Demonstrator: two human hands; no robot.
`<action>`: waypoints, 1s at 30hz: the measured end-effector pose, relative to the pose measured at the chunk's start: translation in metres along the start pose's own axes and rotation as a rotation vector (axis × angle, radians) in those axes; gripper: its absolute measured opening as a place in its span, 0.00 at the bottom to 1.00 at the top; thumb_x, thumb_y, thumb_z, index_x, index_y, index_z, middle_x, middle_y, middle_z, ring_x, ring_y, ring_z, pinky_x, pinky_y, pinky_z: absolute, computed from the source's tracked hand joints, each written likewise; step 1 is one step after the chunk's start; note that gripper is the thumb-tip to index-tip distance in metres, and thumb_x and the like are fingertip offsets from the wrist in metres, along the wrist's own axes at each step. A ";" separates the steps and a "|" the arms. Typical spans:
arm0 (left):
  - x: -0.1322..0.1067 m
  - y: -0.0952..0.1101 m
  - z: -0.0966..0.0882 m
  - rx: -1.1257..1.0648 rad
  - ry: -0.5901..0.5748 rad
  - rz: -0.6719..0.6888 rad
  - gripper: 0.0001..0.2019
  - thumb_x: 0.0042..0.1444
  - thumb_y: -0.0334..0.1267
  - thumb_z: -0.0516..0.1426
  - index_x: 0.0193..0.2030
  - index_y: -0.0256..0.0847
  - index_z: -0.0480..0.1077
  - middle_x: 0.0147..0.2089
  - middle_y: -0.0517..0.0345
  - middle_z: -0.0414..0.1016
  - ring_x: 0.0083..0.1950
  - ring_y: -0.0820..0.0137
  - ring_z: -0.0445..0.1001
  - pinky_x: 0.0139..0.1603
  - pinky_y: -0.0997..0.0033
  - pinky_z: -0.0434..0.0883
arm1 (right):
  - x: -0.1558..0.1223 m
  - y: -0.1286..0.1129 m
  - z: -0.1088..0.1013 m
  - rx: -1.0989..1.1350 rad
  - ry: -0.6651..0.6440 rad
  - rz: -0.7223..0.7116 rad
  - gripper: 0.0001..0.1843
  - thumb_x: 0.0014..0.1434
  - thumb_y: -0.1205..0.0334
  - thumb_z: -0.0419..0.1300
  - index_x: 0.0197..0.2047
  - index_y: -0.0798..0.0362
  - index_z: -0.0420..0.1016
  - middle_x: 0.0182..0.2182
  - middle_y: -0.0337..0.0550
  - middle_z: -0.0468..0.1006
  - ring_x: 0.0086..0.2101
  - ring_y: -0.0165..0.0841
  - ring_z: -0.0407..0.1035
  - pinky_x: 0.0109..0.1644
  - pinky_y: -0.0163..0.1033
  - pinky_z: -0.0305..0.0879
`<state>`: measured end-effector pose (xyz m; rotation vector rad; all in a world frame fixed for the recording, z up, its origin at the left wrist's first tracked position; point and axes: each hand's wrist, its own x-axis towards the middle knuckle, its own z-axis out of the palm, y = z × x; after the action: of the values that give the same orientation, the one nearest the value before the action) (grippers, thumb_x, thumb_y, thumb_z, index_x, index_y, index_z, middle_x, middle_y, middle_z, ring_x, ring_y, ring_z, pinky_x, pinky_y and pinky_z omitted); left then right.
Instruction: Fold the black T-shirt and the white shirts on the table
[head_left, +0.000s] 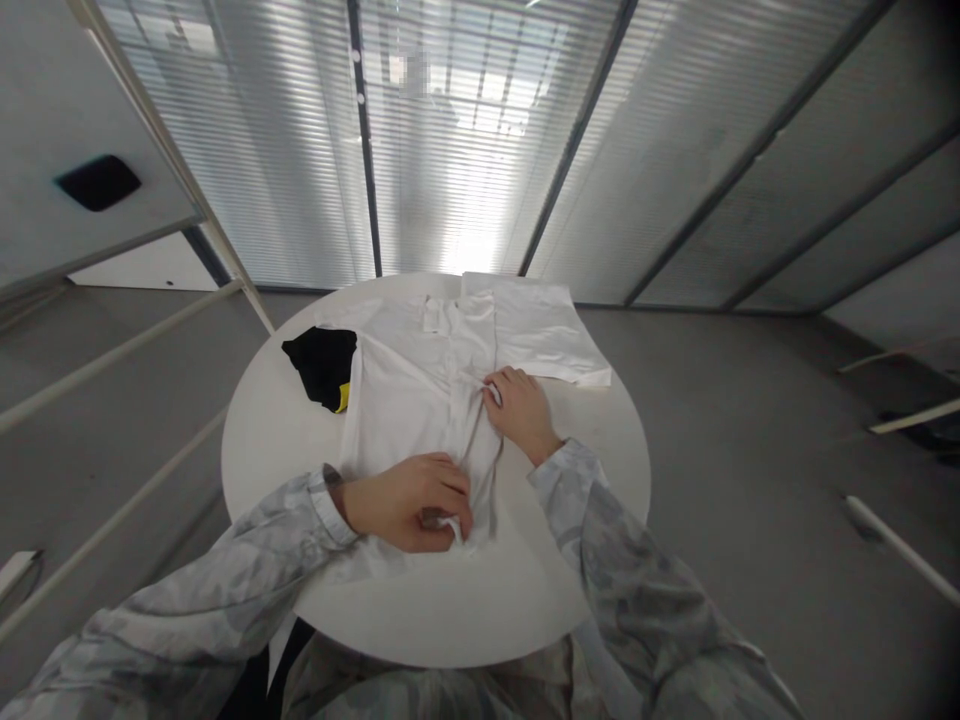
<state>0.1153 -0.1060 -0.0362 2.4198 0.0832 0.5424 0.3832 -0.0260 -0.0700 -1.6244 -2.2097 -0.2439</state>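
A white shirt (401, 385) lies spread on a round white table (450, 625), its collar toward the far edge and its front strip running down the middle. My left hand (416, 500) is closed on the shirt's bottom hem, pinching the cloth between thumb and fingers. Farther up, my right hand (523, 408) pinches the shirt's front at the right of the strip, where the fabric bunches into creases. One sleeve (536, 325) stretches out flat to the far right.
A black cloth piece with a yellow patch (322, 368) sits at the table's left, partly against the shirt. Behind the table stands a glass wall with blinds (465, 150). White rails (120, 340) run along the left, and more bars (900, 545) are at the right.
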 end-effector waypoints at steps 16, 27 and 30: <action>-0.002 0.014 -0.012 -0.533 -0.056 -0.114 0.10 0.66 0.34 0.63 0.52 0.42 0.82 0.46 0.47 0.87 0.44 0.63 0.85 0.50 0.66 0.80 | 0.001 0.014 0.001 -0.022 0.099 0.093 0.07 0.75 0.62 0.57 0.47 0.49 0.77 0.46 0.50 0.82 0.48 0.46 0.71 0.55 0.48 0.60; -0.038 -0.050 -0.071 0.625 0.769 -0.973 0.16 0.66 0.55 0.63 0.44 0.43 0.75 0.44 0.50 0.81 0.46 0.58 0.80 0.46 0.62 0.74 | 0.002 0.020 0.012 0.292 0.069 0.191 0.15 0.67 0.58 0.62 0.55 0.51 0.75 0.38 0.44 0.82 0.39 0.43 0.75 0.51 0.46 0.68; -0.056 -0.066 -0.083 0.775 0.703 -1.082 0.20 0.64 0.58 0.63 0.48 0.43 0.73 0.51 0.45 0.80 0.52 0.53 0.79 0.50 0.59 0.73 | 0.003 0.025 0.013 0.428 0.085 0.200 0.14 0.66 0.60 0.60 0.54 0.49 0.75 0.36 0.41 0.81 0.36 0.40 0.75 0.48 0.44 0.70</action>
<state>0.0355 -0.0162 -0.0390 2.2126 2.0468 0.8617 0.4031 -0.0113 -0.0830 -1.5420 -1.8572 0.1995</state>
